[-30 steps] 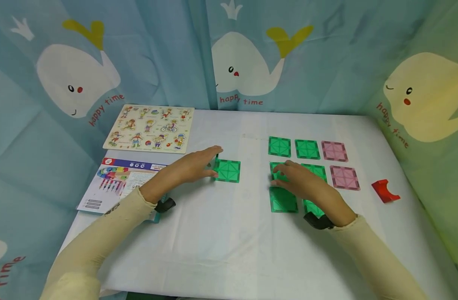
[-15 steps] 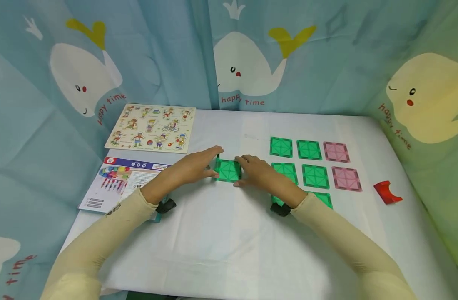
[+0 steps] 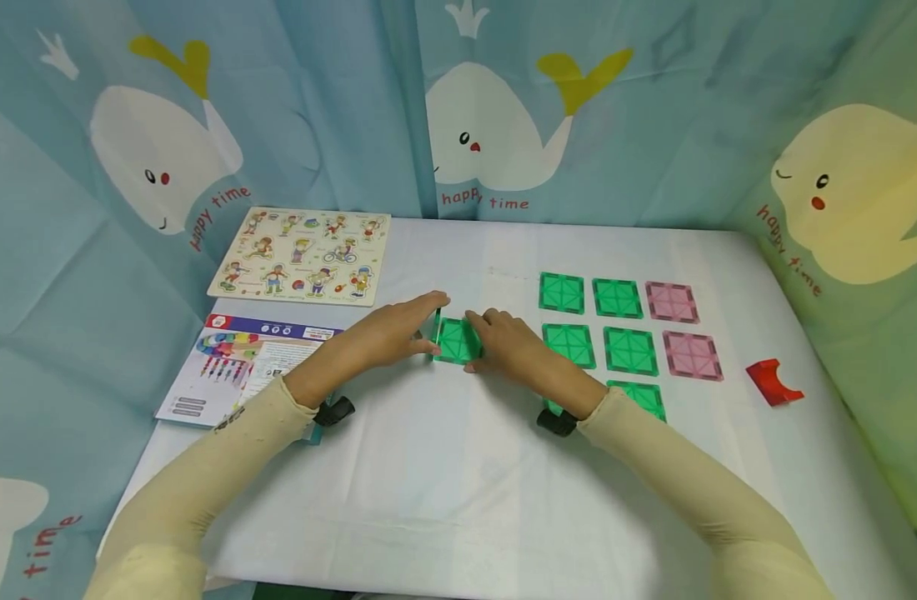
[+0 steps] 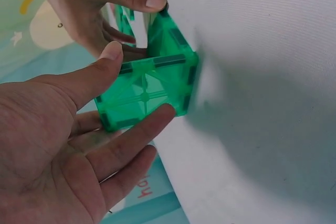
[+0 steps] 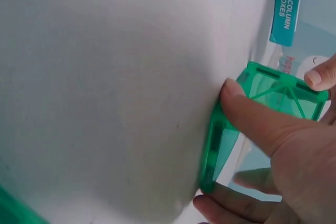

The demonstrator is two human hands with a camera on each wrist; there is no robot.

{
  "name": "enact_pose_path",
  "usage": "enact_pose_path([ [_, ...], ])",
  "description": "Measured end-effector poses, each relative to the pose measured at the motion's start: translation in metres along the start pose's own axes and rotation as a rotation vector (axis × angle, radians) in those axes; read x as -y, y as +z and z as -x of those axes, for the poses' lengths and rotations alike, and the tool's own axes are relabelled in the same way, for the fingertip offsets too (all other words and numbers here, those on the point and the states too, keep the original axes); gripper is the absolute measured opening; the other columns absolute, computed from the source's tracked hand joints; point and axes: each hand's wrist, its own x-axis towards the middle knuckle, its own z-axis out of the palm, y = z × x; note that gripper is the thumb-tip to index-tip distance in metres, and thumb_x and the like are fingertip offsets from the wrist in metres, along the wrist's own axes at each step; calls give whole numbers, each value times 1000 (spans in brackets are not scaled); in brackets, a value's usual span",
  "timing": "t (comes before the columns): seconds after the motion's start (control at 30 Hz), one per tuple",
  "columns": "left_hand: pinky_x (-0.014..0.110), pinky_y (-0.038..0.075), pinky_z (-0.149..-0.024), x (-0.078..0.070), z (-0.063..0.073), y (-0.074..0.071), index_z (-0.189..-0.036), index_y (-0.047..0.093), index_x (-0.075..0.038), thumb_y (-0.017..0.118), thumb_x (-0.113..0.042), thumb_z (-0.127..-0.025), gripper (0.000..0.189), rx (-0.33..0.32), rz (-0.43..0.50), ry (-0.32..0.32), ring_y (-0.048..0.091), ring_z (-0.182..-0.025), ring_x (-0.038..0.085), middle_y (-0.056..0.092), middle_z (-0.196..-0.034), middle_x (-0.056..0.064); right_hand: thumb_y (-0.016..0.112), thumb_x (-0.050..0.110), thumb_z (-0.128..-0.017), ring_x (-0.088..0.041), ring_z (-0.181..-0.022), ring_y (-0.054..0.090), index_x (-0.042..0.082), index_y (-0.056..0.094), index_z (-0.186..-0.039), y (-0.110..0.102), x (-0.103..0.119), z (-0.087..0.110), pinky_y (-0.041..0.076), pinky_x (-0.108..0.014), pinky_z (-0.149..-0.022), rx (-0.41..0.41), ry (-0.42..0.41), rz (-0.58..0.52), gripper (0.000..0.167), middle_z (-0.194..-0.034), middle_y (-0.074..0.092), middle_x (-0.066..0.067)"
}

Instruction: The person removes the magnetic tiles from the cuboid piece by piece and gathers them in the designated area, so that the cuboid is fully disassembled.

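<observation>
My left hand [image 3: 394, 329] holds a square green magnetic tile [image 4: 139, 85] that stands upright on its edge. In the left wrist view its thumb lies at one edge and a fingertip on the outer face. Another green magnetic tile [image 3: 455, 340] lies flat on the table, with one edge against the foot of the upright tile. My right hand [image 3: 509, 346] grips this flat tile by two opposite edges, between thumb and fingers. Both tiles form a corner in the right wrist view, partly hidden there by the right hand [image 5: 294, 150].
To the right lie rows of flat green tiles [image 3: 618, 298] and two pink tiles [image 3: 691, 356]; the right forearm hides part of the nearest row. A red curved block [image 3: 774, 382] is farther right. A picture puzzle board [image 3: 297, 257] and a printed box [image 3: 226, 367] lie at left.
My right hand has moved left from above the rows of tiles to the flat green tile, which it now grips. My left hand has stayed almost in place with the upright tile.
</observation>
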Motion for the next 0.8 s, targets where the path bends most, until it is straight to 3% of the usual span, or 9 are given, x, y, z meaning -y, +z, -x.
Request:
enact_pose_path([
  [0.2,52,42,-120,1,1,-1,-166,31,-11,77,-33,-99,84,-1,-6,-8,50,-147,32,30,-173,9,85,41,-91,-40,-132,52,-4,31,-163,-1,-5,3,50,-50,-109,-8,25,-74,102,-147,50,-26],
  [0.43,50,40,-122,0,1,-2,-167,30,-11,77,-32,-99,85,3,6,-23,50,-147,31,28,-174,9,89,30,-89,-37,-121,48,-9,46,-152,-14,-26,28,52,-48,-99,-52,28,-196,86,-137,49,-24],
  [0.6,49,37,-124,1,3,-2,-167,30,-10,76,-33,-100,85,5,20,-17,43,-152,30,27,-174,9,88,26,-90,-42,-129,46,-5,46,-154,-24,-54,64,49,-57,-103,-84,54,-273,83,-142,45,-25],
  [0.8,49,34,-126,2,7,-2,-167,29,-10,76,-32,-100,84,-1,43,-13,34,-157,30,26,-175,9,88,31,-89,-43,-131,41,1,50,-154,-36,-85,127,49,-64,-99,-115,117,-272,82,-144,42,-25],
])
